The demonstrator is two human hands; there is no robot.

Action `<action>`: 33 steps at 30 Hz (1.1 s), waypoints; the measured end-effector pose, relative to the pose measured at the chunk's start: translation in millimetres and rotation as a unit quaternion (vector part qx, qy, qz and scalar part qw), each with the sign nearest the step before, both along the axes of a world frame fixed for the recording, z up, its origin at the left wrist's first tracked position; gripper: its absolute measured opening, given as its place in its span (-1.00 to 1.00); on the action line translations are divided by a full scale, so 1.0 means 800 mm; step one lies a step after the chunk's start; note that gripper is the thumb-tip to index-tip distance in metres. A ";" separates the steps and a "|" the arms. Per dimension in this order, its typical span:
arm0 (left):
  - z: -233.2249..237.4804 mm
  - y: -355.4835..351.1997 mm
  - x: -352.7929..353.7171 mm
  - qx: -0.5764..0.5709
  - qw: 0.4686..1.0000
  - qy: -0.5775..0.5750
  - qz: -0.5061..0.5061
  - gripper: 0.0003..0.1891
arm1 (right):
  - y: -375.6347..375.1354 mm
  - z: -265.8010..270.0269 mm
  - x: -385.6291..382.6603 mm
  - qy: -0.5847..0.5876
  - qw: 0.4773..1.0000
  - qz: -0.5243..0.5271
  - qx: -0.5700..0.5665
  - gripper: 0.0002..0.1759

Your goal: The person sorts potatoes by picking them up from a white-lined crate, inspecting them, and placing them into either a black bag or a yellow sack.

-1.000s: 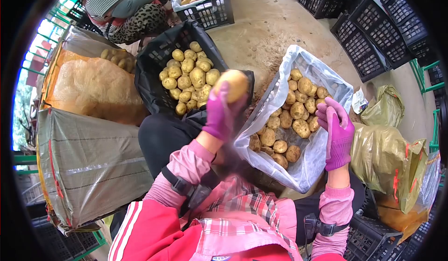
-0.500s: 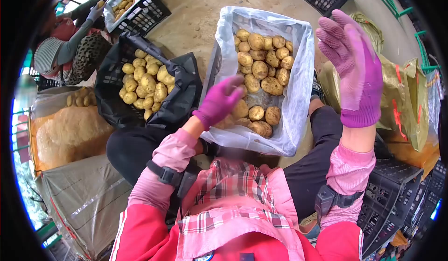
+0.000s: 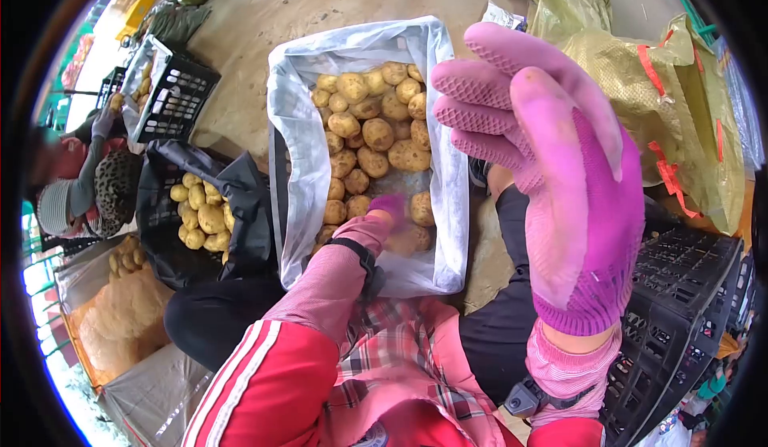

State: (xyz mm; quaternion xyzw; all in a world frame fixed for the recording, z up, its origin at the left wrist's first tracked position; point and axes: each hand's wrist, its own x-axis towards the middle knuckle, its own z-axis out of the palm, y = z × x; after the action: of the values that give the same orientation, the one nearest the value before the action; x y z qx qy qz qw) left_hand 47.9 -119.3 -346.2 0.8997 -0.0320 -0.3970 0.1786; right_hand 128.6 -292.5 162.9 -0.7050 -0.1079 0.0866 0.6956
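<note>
A crate lined with a white translucent sheet [image 3: 290, 119] stands in front of me, holding several rows of potatoes [image 3: 372, 161]. Inside its near end is my left hand [image 3: 390, 205] in a purple glove, blurred, with its fingers hidden from view. A smeared potato [image 3: 406, 239] lies just beside that hand. Raised to the right of the crate, close to the camera, my right hand [image 3: 552, 159] wears a pink and purple glove. Its fingers are stretched out and slightly curved, and nothing is in them.
Left of the crate sits a black-lined container [image 3: 160, 231] of potatoes. A co-worker [image 3: 80, 183] is at the far left near a black crate [image 3: 186, 95]. Yellowish woven sacks [image 3: 616, 71] and a black plastic crate [image 3: 680, 287] stand on my right.
The view has shifted, so the crate appears further left. My left hand has moved from the crate's left side into its near end. My right hand appears larger and nearer the camera, still open.
</note>
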 end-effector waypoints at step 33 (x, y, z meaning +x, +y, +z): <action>0.522 0.063 -0.117 -0.441 0.712 -0.428 0.338 -0.11 | 0.139 -0.095 -0.068 -0.018 0.984 0.174 -0.045 -0.55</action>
State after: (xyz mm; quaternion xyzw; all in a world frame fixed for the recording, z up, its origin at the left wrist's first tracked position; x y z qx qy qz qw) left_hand -45.4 -68.7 71.0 0.7428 0.0297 0.1771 0.6449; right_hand 74.3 -181.3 86.5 -0.7074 -0.2373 0.1984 0.6356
